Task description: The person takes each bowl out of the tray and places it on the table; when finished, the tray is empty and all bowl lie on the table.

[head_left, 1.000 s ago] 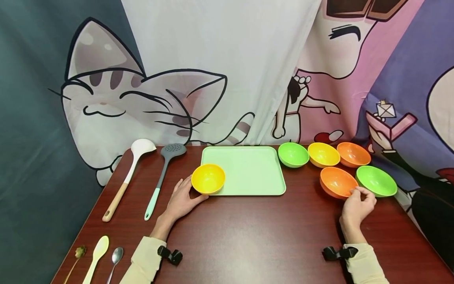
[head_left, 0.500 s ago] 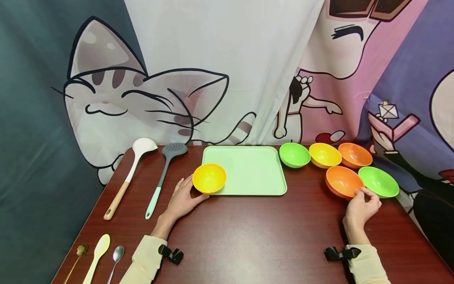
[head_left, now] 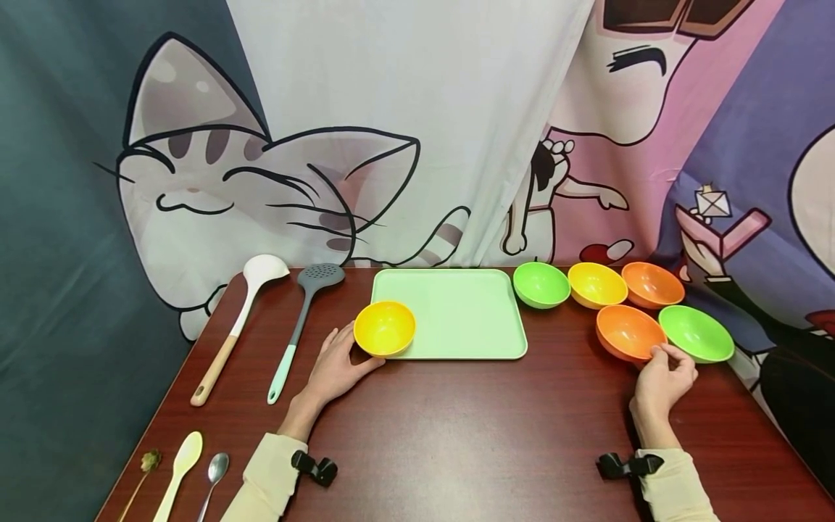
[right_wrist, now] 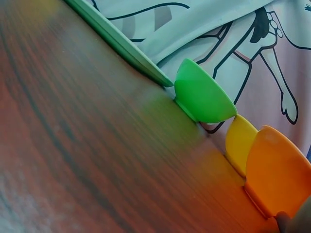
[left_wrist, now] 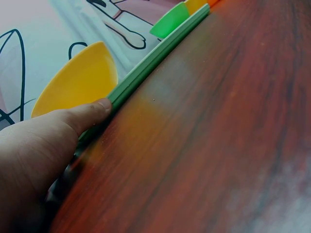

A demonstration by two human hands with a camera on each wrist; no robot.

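Observation:
A yellow bowl [head_left: 385, 328] stands on the front left corner of the pale green tray [head_left: 470, 319]. My left hand [head_left: 335, 366] holds this bowl from the left, its thumb in front, low by the tray's edge; the other fingertips are partly hidden behind the bowl. Farther right, the thumb and fingers of my right hand [head_left: 662, 384] pinch the near right rim of an orange bowl [head_left: 629, 333]. That bowl sits beside a green bowl [head_left: 696, 333]. In the right wrist view only a dark bit of the hand shows beside the orange bowl [right_wrist: 277, 170].
Behind the held orange bowl stand a green bowl [head_left: 541, 285], a yellow bowl [head_left: 596, 285] and another orange bowl [head_left: 652, 285]. On the left lie a white ladle [head_left: 241, 312], a grey slotted turner [head_left: 306, 312], a cream spoon [head_left: 183, 464], a metal spoon [head_left: 218, 467] and a gold-coloured utensil [head_left: 150, 461].
The front orange bowl and my right hand have shifted slightly right, up against the front green bowl. My left hand and its yellow bowl keep their place.

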